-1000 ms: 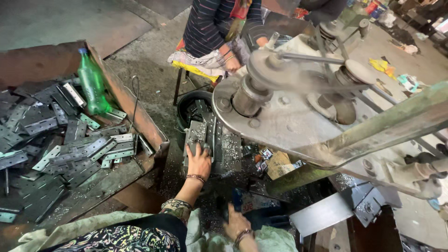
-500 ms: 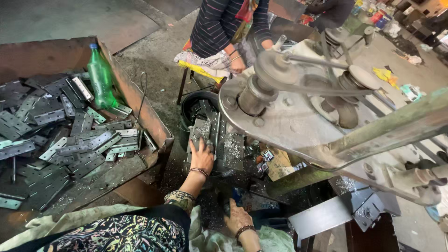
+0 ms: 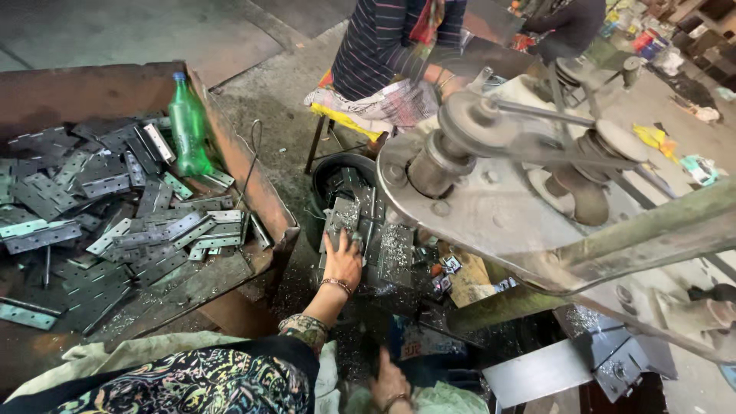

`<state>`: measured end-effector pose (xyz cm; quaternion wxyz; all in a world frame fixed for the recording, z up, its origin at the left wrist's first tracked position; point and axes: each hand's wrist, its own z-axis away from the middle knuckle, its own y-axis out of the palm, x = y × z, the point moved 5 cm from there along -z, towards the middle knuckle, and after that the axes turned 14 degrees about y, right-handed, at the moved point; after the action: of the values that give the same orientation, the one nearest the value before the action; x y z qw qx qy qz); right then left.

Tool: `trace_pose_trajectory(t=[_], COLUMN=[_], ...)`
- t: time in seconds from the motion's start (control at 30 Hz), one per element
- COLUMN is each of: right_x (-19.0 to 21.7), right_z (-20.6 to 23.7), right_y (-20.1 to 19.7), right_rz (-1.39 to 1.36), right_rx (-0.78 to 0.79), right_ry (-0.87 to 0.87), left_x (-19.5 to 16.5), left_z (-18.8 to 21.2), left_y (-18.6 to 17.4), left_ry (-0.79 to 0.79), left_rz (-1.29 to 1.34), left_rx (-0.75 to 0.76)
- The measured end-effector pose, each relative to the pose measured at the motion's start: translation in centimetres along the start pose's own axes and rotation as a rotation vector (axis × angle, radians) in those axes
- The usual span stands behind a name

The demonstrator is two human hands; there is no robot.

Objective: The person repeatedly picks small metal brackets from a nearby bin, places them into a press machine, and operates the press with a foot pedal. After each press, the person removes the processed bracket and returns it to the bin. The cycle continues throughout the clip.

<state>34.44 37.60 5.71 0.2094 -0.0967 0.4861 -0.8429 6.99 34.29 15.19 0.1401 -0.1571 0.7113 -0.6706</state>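
My left hand [image 3: 343,259] reaches forward and rests on a flat metal hinge plate [image 3: 338,218] lying on a stack of such plates beside a black round tub [image 3: 328,173]. Its fingers press on the plate's near end. A bangle circles the wrist. My right hand [image 3: 389,380] sits low near my lap at the bottom edge, fingers curled; whether it holds anything is hidden. A large grey machine flywheel [image 3: 491,199] hangs just right of the plates.
A rusty bin [image 3: 253,184] at the left holds several metal hinge plates [image 3: 130,222] and a green plastic bottle [image 3: 186,126]. Another person in a striped top [image 3: 383,46] sits on a stool beyond the tub. Metal shavings litter the floor.
The view has shifted left and closer. My left hand has stayed on the plate stack, sliding slightly forward. My right hand has dropped lower in the frame.
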Motion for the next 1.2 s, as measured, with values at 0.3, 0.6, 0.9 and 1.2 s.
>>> trace_pose_trajectory(t=[0.3, 0.6, 0.9, 1.2], right_x=[-0.2, -0.3, -0.7, -0.6], right_z=[0.1, -0.1, -0.5, -1.1], right_y=[-1.0, -0.6, 0.8, 2.2], right_rz=[-0.03, 0.042, -0.018, 0.004], right_rx=[-0.028, -0.031, -0.031, -0.022], right_ry=[-0.001, -0.03, 0.034, 0.02], left_x=[1.0, 1.0, 1.2, 1.5], left_z=[-2.5, -2.4, -2.7, -3.1], left_y=[0.0, -0.5, -0.7, -1.7], left_ry=[-0.048, -0.031, -0.004, -0.01], left_rz=[0.006, -0.011, -0.003, 0.005], left_rx=[-0.026, -0.014, -0.002, -0.004])
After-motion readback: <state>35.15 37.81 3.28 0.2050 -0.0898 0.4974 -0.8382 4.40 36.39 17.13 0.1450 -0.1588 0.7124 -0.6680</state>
